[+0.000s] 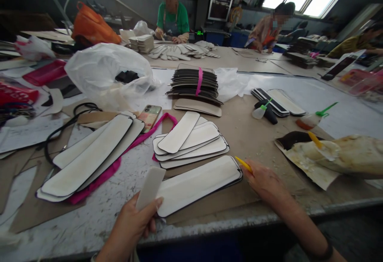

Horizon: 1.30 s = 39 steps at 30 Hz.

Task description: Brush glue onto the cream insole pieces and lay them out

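In my left hand (139, 216) a small pale rectangular strip (151, 186) is pinched, standing up beside the near end of a long cream panel (197, 184). The thumb lies close to that panel's left end; I cannot tell whether it presses on it. The panel has rounded corners and dark edges and lies flat on at least one more like it. My right hand (263, 180) is closed around a thin yellow stick-like tool (243, 164), its tip by the panel's far right corner. Behind lies a fanned pile of similar panels (191, 138).
Long panels (89, 162) lie left over a pink band (149, 134), near a phone (149, 116). A strapped dark stack (194, 82) stands behind. Right are squeeze bottles (312, 120) and a glue-stained container (353, 154) with another yellow tool. Several people work beyond.
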Each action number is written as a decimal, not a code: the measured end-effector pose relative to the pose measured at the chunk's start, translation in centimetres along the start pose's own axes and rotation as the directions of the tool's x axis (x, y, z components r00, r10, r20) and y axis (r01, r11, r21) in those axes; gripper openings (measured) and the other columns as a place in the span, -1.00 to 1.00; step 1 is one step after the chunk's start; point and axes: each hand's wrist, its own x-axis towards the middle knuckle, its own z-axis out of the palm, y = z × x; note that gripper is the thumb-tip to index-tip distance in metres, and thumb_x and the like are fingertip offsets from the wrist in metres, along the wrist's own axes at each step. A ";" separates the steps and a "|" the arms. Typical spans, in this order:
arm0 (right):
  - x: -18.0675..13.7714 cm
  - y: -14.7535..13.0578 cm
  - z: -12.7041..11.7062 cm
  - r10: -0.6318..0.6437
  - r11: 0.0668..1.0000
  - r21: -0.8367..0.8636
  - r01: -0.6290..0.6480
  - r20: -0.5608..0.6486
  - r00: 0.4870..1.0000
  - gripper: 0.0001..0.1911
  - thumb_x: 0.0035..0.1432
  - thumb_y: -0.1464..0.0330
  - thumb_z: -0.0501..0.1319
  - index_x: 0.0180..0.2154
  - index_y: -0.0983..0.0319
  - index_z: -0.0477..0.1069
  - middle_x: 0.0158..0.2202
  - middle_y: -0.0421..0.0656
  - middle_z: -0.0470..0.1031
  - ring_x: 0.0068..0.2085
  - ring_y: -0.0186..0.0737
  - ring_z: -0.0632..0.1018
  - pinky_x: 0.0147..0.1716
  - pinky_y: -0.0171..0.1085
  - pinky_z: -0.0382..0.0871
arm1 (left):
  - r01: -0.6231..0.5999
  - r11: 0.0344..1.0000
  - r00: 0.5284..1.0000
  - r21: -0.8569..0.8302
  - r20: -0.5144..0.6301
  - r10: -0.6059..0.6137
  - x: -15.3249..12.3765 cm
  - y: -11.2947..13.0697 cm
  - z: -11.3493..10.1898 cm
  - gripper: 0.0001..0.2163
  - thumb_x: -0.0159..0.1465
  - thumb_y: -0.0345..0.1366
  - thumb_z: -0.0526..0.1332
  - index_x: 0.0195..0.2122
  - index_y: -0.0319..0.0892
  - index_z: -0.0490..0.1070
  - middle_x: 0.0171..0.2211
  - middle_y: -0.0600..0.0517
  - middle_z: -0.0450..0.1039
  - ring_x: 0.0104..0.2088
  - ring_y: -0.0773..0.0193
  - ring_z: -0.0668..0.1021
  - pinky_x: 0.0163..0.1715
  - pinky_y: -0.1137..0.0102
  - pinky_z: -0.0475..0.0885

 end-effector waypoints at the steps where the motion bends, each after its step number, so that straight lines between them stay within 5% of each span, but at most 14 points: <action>1: -0.3 0.1 0.2 -0.004 1.000 0.019 0.004 -0.002 1.000 -0.77 0.20 0.34 -0.10 -0.44 0.20 0.23 -0.41 -0.10 0.44 -0.38 -0.18 0.46 -0.43 -0.28 0.17 | 0.007 1.000 1.000 -0.012 -0.011 -0.007 -0.1 0.0 -0.2 -0.73 -0.07 -0.11 0.26 -0.55 -0.20 0.26 -0.88 0.18 0.24 -0.81 0.46 0.23 -0.78 0.56 0.10; 9: -1.4 1.6 1.4 -0.015 0.994 0.108 0.026 -0.098 0.995 -0.70 0.15 0.18 -0.10 -0.46 0.17 0.27 -0.51 -0.14 0.41 -0.46 -0.17 0.45 -0.47 -0.26 0.20 | 0.032 0.983 0.998 -0.180 0.053 -0.023 -1.2 0.3 -2.0 -0.74 -0.04 -0.16 0.28 -0.47 -0.24 0.30 -0.77 0.12 0.36 -0.73 0.45 0.30 -0.70 0.55 0.17; 15: -1.2 1.2 1.6 0.085 0.915 0.401 -0.055 -0.058 0.995 -0.54 0.00 -0.04 -0.05 -0.44 0.16 0.39 -0.59 -0.17 0.44 -0.52 -0.15 0.46 -0.49 -0.25 0.27 | 0.039 0.947 0.986 -0.319 0.168 0.016 -1.7 0.5 -3.3 -0.77 0.00 -0.22 0.28 -0.42 -0.24 0.30 -0.71 0.16 0.31 -0.68 0.48 0.32 -0.69 0.59 0.15; 17: -1.2 0.5 1.4 0.125 0.863 0.494 -0.104 -0.009 0.992 -0.53 -0.05 -0.04 0.02 -0.38 0.17 0.43 -0.54 -0.15 0.48 -0.45 -0.11 0.48 -0.45 -0.25 0.29 | 0.042 0.939 0.982 -0.342 0.185 0.023 -1.8 0.3 -3.6 -0.77 0.01 -0.23 0.28 -0.42 -0.25 0.30 -0.69 0.15 0.31 -0.68 0.49 0.32 -0.68 0.58 0.16; 20: -1.6 -0.4 1.3 0.140 0.770 0.611 -0.184 0.119 0.983 -0.60 -0.11 -0.03 0.11 -0.54 0.18 0.37 -0.65 -0.19 0.37 -0.56 -0.20 0.40 -0.56 -0.29 0.22 | 0.042 0.935 0.976 -0.353 0.216 0.037 -2.1 0.0 -3.8 -0.78 0.03 -0.23 0.27 -0.44 -0.26 0.30 -0.68 0.15 0.30 -0.68 0.49 0.31 -0.67 0.58 0.17; 24: -2.5 -1.3 1.9 0.130 0.495 0.813 -0.307 0.280 0.951 -0.58 -0.13 -0.02 0.17 -0.63 0.18 0.16 -0.74 -0.34 0.07 -0.66 -0.40 0.13 -0.68 -0.36 -0.01 | 0.054 0.938 0.976 -0.343 0.216 0.023 -2.3 0.1 -3.7 -0.76 0.04 -0.20 0.26 -0.40 -0.26 0.30 -0.64 0.14 0.31 -0.65 0.48 0.32 -0.66 0.57 0.19; 27: -3.0 -1.6 2.1 0.162 0.398 0.849 -0.348 0.308 0.937 -0.57 -0.15 -0.01 0.20 -0.60 0.19 0.15 -0.71 -0.36 0.03 -0.64 -0.42 0.09 -0.67 -0.36 -0.06 | 0.066 0.927 0.978 -0.369 0.208 0.013 -2.3 0.2 -3.6 -0.73 0.04 -0.14 0.25 -0.42 -0.26 0.31 -0.61 0.14 0.30 -0.63 0.48 0.31 -0.66 0.56 0.19; 32: -3.4 -2.3 1.7 0.207 0.364 0.851 -0.377 0.321 0.924 -0.56 -0.21 -0.02 0.23 -0.61 0.20 0.19 -0.70 -0.35 0.03 -0.63 -0.42 0.09 -0.68 -0.37 -0.05 | 0.059 0.913 0.986 -0.404 0.169 0.011 -1.8 0.0 -3.2 -0.71 -0.08 -0.18 0.34 -0.46 -0.27 0.32 -0.66 0.17 0.25 -0.66 0.51 0.24 -0.69 0.58 0.11; 39: -4.8 -3.3 1.9 0.334 0.488 0.818 -0.304 0.147 0.931 -0.57 -0.18 -0.01 0.21 -0.67 0.21 0.21 -0.73 -0.31 0.10 -0.67 -0.41 0.15 -0.72 -0.37 0.02 | 0.049 0.921 0.997 -0.386 0.070 -0.023 -1.5 -0.7 -3.0 -0.71 -0.08 -0.16 0.33 -0.52 -0.28 0.32 -0.66 0.17 0.22 -0.64 0.49 0.22 -0.65 0.55 0.13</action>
